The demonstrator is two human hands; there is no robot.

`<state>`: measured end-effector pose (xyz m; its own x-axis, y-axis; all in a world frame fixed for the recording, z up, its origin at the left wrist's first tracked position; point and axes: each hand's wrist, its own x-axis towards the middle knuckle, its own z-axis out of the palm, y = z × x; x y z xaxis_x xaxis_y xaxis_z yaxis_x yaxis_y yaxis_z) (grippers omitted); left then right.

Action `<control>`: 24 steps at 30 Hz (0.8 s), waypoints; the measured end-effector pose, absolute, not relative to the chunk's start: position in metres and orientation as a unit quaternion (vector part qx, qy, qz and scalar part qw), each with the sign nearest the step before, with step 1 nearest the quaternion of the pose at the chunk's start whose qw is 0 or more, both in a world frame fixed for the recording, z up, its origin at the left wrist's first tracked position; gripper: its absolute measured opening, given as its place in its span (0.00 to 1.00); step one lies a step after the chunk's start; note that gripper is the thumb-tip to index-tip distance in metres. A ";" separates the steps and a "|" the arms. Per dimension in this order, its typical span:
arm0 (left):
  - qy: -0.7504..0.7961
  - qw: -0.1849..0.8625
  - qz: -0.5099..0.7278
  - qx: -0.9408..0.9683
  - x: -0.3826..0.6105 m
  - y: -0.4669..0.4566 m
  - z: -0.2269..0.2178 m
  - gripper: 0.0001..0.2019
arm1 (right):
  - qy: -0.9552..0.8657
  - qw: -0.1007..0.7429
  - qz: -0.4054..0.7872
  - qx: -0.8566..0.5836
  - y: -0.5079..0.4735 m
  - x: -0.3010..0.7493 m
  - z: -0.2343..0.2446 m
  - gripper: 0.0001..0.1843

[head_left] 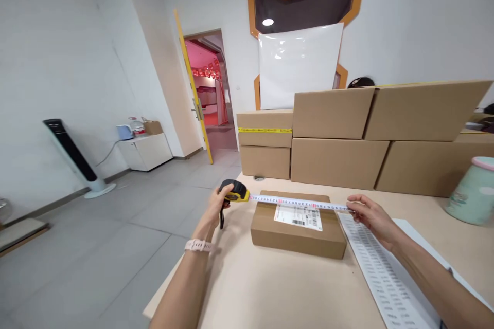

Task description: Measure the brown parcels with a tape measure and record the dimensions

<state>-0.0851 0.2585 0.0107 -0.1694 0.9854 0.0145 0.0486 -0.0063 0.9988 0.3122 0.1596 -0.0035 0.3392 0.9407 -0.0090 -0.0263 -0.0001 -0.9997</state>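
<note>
My left hand point(218, 206) is wrapped round a black and yellow tape measure point(236, 191), held just past the left end of a small cardboard box point(295, 240). From its case the white blade point(293, 201) runs out to the right, across the top of the box. My right hand point(366, 214) pinches the blade's far end beyond the box's right side. A white shipping label point(298, 217) is stuck on the box's top, partly under the blade. Beneath my right hand lie printed sheets point(372, 257) with columns of text.
Stacked cardboard boxes point(339, 162) line the table's far side, with the top of a person's head behind them. A mint-green container point(473, 193) stands at the right. The table's point(239, 288) left edge drops to a grey floor point(127, 257). A yellow door point(193, 87) stands ajar.
</note>
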 end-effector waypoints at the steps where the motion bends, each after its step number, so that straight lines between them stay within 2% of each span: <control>1: 0.559 0.438 0.532 0.462 -0.088 0.260 0.007 0.16 | -0.394 0.578 0.419 -0.578 0.157 0.313 -0.009 0.22; 7: 0.569 0.431 0.539 0.448 -0.098 0.262 -0.004 0.14 | -0.406 0.553 0.427 -0.589 0.156 0.302 -0.023 0.18; 18: 0.558 0.441 0.563 0.422 -0.110 0.265 -0.013 0.13 | -0.409 0.543 0.406 -0.611 0.156 0.282 -0.019 0.21; 24: 0.564 0.439 0.568 0.409 -0.112 0.266 -0.014 0.13 | -0.329 0.566 0.502 -0.565 0.159 0.277 -0.030 0.19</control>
